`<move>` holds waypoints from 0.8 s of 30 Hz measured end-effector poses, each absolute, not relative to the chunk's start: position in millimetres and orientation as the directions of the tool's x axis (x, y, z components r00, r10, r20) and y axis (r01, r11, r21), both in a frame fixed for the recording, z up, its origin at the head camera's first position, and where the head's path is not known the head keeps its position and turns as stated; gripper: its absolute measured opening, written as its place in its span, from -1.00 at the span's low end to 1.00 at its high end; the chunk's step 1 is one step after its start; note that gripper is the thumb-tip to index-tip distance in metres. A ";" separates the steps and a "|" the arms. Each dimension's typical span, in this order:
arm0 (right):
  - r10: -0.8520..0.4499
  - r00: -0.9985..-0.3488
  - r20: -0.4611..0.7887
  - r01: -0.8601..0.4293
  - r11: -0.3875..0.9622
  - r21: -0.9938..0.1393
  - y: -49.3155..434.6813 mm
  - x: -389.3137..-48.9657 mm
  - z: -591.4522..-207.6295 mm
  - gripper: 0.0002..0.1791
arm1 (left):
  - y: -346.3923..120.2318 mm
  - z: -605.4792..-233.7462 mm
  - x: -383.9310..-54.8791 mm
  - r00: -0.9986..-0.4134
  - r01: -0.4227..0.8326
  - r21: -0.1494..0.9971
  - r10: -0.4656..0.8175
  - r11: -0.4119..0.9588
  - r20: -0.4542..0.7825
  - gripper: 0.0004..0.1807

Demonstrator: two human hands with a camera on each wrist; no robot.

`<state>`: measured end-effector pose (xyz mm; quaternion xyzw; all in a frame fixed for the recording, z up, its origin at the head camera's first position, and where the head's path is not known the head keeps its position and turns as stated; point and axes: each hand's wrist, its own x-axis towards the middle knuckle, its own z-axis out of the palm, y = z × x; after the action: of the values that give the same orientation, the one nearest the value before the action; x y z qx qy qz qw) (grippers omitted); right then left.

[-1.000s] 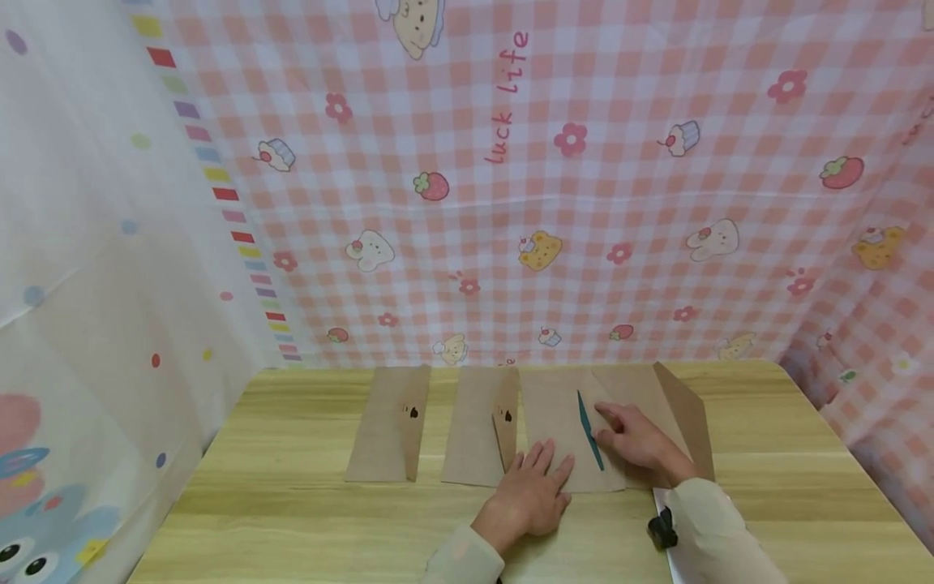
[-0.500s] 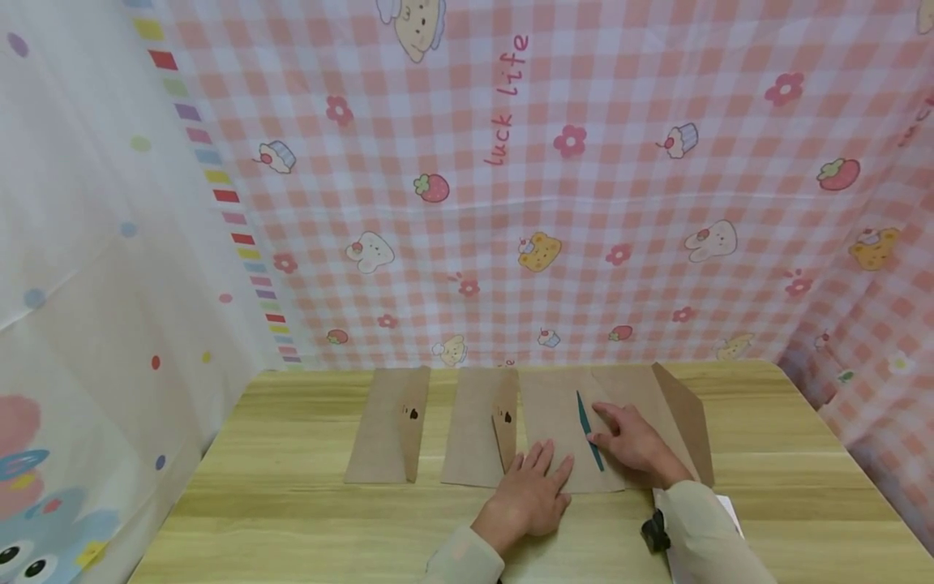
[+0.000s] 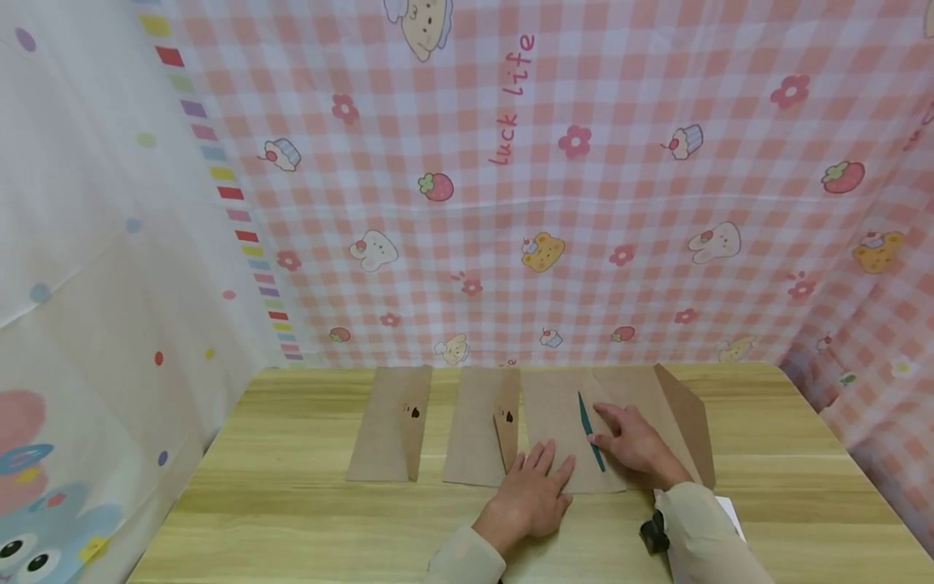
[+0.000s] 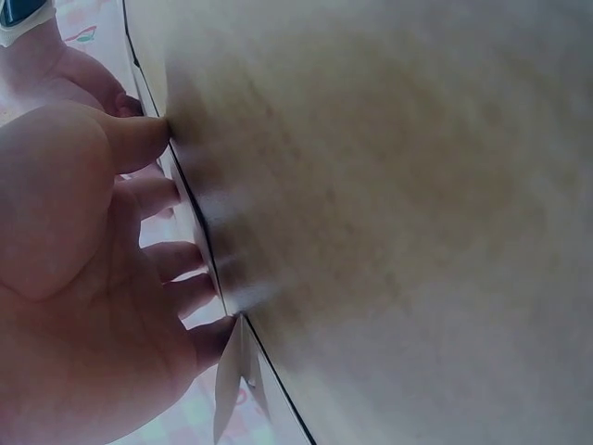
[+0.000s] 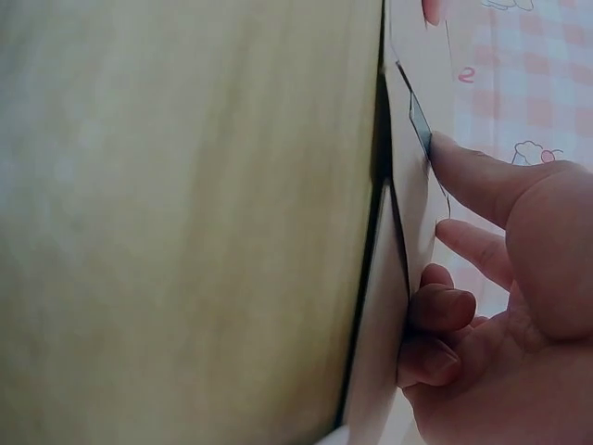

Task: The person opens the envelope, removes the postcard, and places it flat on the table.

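One teal strip (image 3: 586, 418) against outspread thumb of right hand (image 3: 633, 440), left hand (image 3: 530, 492) splayed nearby

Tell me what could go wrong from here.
The right hand's thumb is at the narrow teal strip; a sideways push might skew it on the brown paper.

The left hand lies at that paper's near edge; lifting it could let the paper slip.

Its outer finger is close to the neighbouring envelope's raised flap, so a small shift might bend it.
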<state>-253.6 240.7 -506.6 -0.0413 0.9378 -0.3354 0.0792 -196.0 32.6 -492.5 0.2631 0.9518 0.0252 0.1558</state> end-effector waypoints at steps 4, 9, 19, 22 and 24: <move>-0.129 -0.985 -0.114 -0.028 0.774 -0.632 239.9 -253.5 -505.7 -0.33 | 32.3 -492.4 -195.7 -0.815 0.493 0.122 0.507 0.861 -0.282 -0.40; -0.130 -0.986 -0.109 -0.032 0.775 -0.631 239.5 -253.9 -505.5 -0.34 | 32.3 -492.4 -195.3 -0.816 0.495 0.121 0.508 0.860 -0.276 -0.40; -0.111 -0.985 -0.129 0.000 0.759 -0.652 239.4 -254.7 -507.4 -0.32 | 32.7 -492.6 -194.4 -0.823 0.492 0.101 0.500 0.865 -0.271 -0.40; -0.114 -0.984 -0.137 0.003 0.759 -0.651 240.4 -255.0 -508.3 -0.33 | 32.4 -492.9 -193.8 -0.824 0.492 0.103 0.500 0.865 -0.266 -0.40; -0.113 -0.985 -0.134 0.001 0.763 -0.646 240.8 -254.8 -508.3 -0.34 | 32.4 -493.2 -193.7 -0.824 0.492 0.108 0.502 0.864 -0.263 -0.40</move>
<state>-254.8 240.8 -508.3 -0.0299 0.9353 -0.3427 0.0828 -193.7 32.4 -493.2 0.2605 0.9547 0.0175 0.1427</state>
